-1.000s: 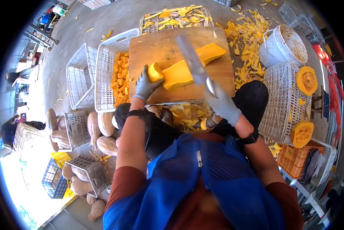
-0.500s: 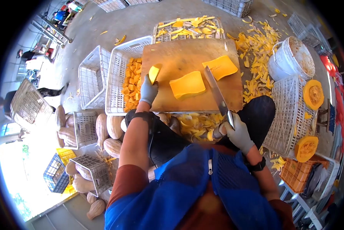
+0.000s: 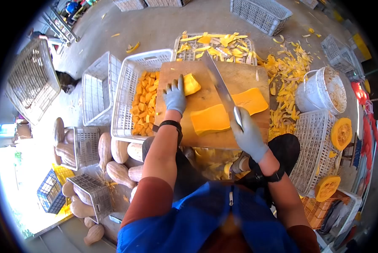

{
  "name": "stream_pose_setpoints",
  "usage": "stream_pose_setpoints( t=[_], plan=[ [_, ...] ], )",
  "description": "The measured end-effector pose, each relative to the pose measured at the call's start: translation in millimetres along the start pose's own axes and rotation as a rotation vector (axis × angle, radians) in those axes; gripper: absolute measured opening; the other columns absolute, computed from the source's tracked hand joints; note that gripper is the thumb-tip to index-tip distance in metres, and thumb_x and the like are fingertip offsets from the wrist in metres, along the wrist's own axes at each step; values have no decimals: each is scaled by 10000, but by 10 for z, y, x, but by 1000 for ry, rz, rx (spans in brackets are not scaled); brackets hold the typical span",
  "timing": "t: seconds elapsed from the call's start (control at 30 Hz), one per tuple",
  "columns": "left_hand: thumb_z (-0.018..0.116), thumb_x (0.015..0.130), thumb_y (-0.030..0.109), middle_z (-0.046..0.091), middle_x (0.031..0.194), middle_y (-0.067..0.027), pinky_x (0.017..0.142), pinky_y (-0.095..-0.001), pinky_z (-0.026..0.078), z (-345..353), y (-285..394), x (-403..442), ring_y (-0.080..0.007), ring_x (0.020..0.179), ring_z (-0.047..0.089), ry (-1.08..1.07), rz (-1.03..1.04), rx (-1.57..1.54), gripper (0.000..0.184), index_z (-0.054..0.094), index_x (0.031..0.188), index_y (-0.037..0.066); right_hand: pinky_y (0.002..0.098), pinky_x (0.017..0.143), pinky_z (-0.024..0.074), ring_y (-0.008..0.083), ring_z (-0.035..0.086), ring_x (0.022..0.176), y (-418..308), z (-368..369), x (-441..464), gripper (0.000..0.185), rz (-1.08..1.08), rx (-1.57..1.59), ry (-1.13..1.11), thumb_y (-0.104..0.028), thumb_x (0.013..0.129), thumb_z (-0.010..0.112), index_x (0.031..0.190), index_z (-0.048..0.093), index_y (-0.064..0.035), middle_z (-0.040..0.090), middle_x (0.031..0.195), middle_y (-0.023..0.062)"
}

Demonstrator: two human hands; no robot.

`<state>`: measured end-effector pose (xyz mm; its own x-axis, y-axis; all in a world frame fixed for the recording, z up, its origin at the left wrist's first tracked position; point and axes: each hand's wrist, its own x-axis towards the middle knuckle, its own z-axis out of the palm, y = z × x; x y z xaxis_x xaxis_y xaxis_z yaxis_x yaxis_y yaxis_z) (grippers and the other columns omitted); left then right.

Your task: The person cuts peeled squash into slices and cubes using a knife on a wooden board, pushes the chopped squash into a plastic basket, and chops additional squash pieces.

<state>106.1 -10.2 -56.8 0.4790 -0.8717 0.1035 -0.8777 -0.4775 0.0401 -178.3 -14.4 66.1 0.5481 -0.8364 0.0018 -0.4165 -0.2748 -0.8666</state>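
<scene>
- Our R hand (image 3: 248, 135) is clamped on the knife (image 3: 222, 89) handle; prob. best w/ a firm wrist.
- Our L hand (image 3: 174, 99) is open, fingers apart, small pumpkin pc (image 3: 192, 84) just R of fingertips; we'd curl them, well clear of blade.
- L slab (image 3: 210, 120) & R slab (image 3: 251, 100) flank our knife grip; we'd keep both flat on the board (image 3: 176, 135).

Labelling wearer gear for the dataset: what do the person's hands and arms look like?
Left hand and right hand: plain light gray gloves, no readable markings. One black band on the left forearm near the wrist, another on the right. Rust-brown sleeves end around the elbows.
</scene>
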Motion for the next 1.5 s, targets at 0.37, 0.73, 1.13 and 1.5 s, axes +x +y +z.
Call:
stream_pose_setpoints(
  t=[0.37, 0.73, 1.13, 1.5],
  plan=[
    [691, 742, 188, 561, 1216, -97, 957, -404, 392, 15, -407, -277, -336, 1109, 474, 104, -81, -533, 408, 632, 1145, 164, 472, 609, 475, 418, 599, 727, -322, 465, 933, 282, -293, -83, -34, -239, 911, 526, 1101, 476, -38, 614, 824, 239],
    [685, 742, 140, 570, 1034, -173, 816, -371, 473, -40, -364, -270, -338, 921, 573, 108, -112, -659, 362, 640, 1098, 93, 521, 590, 448, 448, 578, 669, 415, 957, 1039, 269, -37, -303, -159, -276, 913, 512, 1048, 461, -50, 605, 730, 245],
    [741, 722, 181, 588, 996, -169, 748, -345, 495, -54, -337, -386, -308, 839, 602, 139, -169, -648, 424, 629, 1107, 43, 515, 580, 448, 437, 584, 669, 215, 1064, 1038, 261, -23, -458, -330, -273, 908, 525, 1038, 487, -50, 598, 717, 242],
    [734, 721, 303, 485, 1285, -197, 950, -418, 420, -167, -447, 147, -361, 1137, 496, -20, 216, -507, 663, 477, 1312, 144, 495, 604, 461, 451, 586, 708, 339, 668, 761, 245, 225, -222, -23, -269, 898, 532, 976, 508, -38, 603, 745, 258]
  ],
)
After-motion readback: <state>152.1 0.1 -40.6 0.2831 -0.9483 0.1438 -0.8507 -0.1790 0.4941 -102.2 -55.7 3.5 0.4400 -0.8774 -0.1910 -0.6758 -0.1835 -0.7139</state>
